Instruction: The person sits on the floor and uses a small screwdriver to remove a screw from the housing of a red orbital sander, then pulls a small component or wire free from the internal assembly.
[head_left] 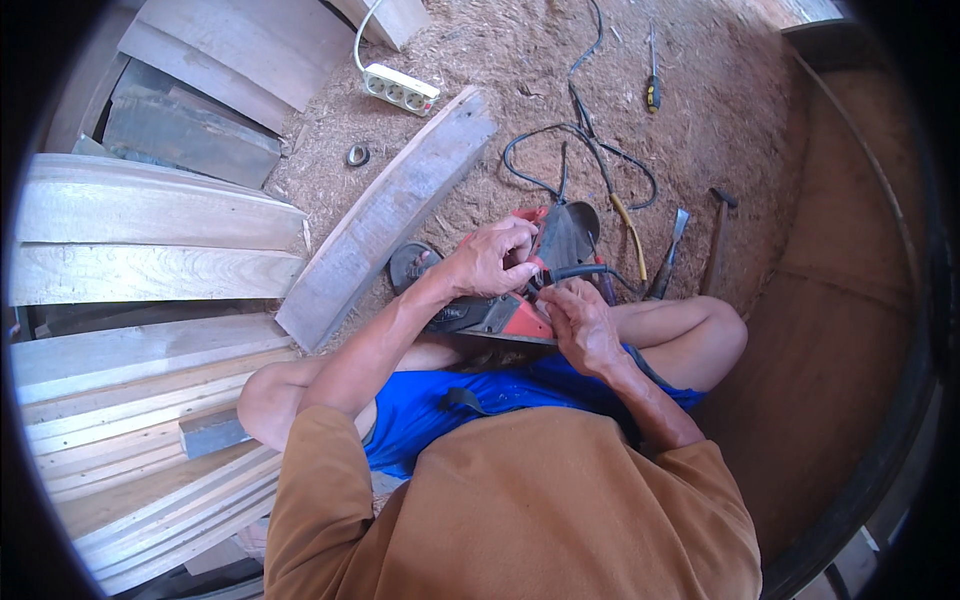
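Observation:
On the ground between my bent legs sits a red and dark grey power tool, which looks like an electric planer with its housing partly apart. My left hand reaches over it from the left, fingers bent and closed around its middle. From the right, my right hand pinches at the same spot, thumb and fingers close to the left fingertips. What lies between those right fingers is too small to make out. A black cable runs into the tool beside my hands. Just beyond them lies a dark metal part.
A thick wooden beam lies left of the tool, with stacked planks farther left. Beyond are a power strip and a tape roll. To the right lie a screwdriver, a chisel and a hammer.

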